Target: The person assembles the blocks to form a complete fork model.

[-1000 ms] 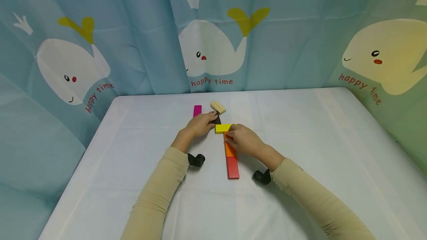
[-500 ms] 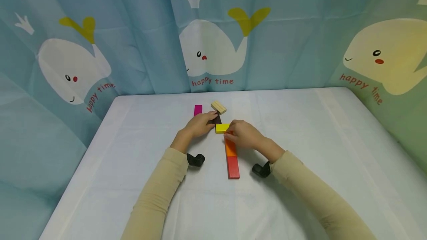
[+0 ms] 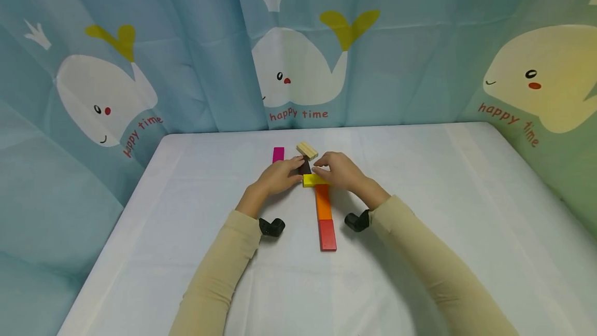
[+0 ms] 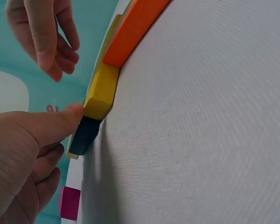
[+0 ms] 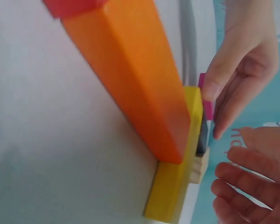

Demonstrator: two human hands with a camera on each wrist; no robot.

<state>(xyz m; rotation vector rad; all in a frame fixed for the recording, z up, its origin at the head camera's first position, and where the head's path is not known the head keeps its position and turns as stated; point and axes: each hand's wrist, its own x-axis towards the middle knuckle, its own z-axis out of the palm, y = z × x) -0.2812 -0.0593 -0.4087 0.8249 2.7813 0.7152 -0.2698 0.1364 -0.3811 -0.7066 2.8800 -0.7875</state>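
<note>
In the head view my left hand [image 3: 276, 176] holds a dark block [image 3: 304, 166] at its left side, thumb near and fingers beyond. Against the dark block lies a yellow block [image 3: 315, 180], set crosswise. An orange block [image 3: 323, 202] meets its near side, and a red block [image 3: 328, 235] continues the line toward me. My right hand [image 3: 342, 171] hovers over the yellow block's right part, thumb and fingers apart with nothing between them. The right wrist view shows its fingers relaxed, clear of the yellow block [image 5: 170, 191].
A pale wooden block [image 3: 307, 150], grooved on top, sits at the dark block's far end. Left of it lies a magenta block [image 3: 278, 154], partly behind my left hand. The white-covered table [image 3: 420, 180] ends at a whale-print curtain [image 3: 396, 77].
My right hand has left the orange block and moved away from me, over the yellow block, with its fingers spreading. The left hand stays at the dark block. The blocks keep their arrangement.
</note>
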